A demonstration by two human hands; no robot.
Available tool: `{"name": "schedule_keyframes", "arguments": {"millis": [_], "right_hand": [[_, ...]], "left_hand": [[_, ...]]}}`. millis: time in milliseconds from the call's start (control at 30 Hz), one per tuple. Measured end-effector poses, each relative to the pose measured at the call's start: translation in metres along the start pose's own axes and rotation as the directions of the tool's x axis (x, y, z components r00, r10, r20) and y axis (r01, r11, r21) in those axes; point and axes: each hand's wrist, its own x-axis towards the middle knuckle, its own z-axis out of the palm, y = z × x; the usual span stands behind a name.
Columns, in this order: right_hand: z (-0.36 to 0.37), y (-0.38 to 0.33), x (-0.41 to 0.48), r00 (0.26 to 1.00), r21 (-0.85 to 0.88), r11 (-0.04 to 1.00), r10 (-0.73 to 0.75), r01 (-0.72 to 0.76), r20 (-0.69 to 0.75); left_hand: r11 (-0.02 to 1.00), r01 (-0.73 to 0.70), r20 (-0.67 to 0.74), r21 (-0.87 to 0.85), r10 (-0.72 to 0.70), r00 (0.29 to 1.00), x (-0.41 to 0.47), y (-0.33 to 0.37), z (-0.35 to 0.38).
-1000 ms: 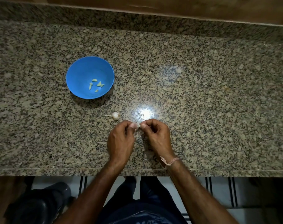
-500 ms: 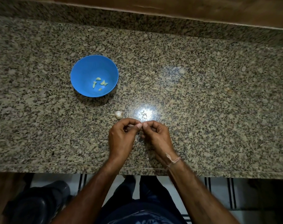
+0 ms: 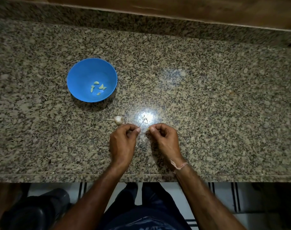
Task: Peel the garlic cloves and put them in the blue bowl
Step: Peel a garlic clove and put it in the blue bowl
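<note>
Peeling step: my right hand (image 3: 164,138) pinches a small pale garlic clove (image 3: 148,129), my left hand (image 3: 123,140) pinches papery skin, near the round blue plastic bowl (image 3: 78,72); next, carry the clove there.

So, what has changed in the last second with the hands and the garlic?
The hands have pulled apart: fingertips that met a second ago are now separated. The right hand pinches a small pale piece, probably the clove; the left hand pinches something too small to tell, perhaps skin. Pale skin bits lie on the counter between them. The blue bowl with its peeled cloves and the garlic bulb stayed as they were.
</note>
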Motion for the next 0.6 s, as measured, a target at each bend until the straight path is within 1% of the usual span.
{"name": "schedule_keyframes", "arguments": {"millis": [67,133,200,267,333,400,467,533,600], "right_hand": [[-0.001,0.000,0.002,1.000,-0.005,1.000,0.006,-0.006,-0.001],[-0.001,-0.002,0.002,1.000,0.002,1.000,0.019,-0.019,0.013],[0.001,-0.007,0.001,0.998,0.013,1.000,0.026,-0.027,0.063],[0.005,-0.013,-0.002,0.990,0.066,0.997,0.038,-0.047,0.134],[0.011,-0.017,-0.006,0.983,0.106,0.992,0.041,-0.061,0.180],[0.016,-0.018,-0.007,0.983,0.085,0.996,0.013,-0.029,0.181],[0.018,-0.016,-0.008,0.989,0.014,0.999,-0.045,0.043,0.142],[0.017,-0.012,-0.011,0.986,-0.190,0.969,-0.144,0.159,0.086],[0.016,-0.006,-0.018,0.973,-0.421,0.877,-0.215,0.231,0.085]], "left_hand": [[0.999,-0.037,0.003,0.031,0.037,0.999,-0.002,0.001,0.001],[0.998,-0.040,-0.003,0.038,0.040,0.999,-0.004,0.001,0.000],[0.998,-0.057,0.014,0.029,0.057,0.998,-0.005,0.000,-0.001],[0.996,-0.092,0.027,0.018,0.092,0.995,-0.006,0.000,-0.004],[0.993,-0.110,-0.002,0.030,0.110,0.994,-0.009,0.000,-0.008],[0.995,-0.092,-0.053,0.037,0.094,0.994,-0.010,-0.005,-0.016],[0.998,-0.056,-0.117,0.043,0.061,0.991,-0.009,-0.017,-0.030],[0.998,-0.022,-0.169,0.052,0.030,0.985,-0.004,-0.032,-0.044],[0.997,-0.017,-0.175,0.079,0.031,0.984,0.000,-0.045,-0.054]]}}
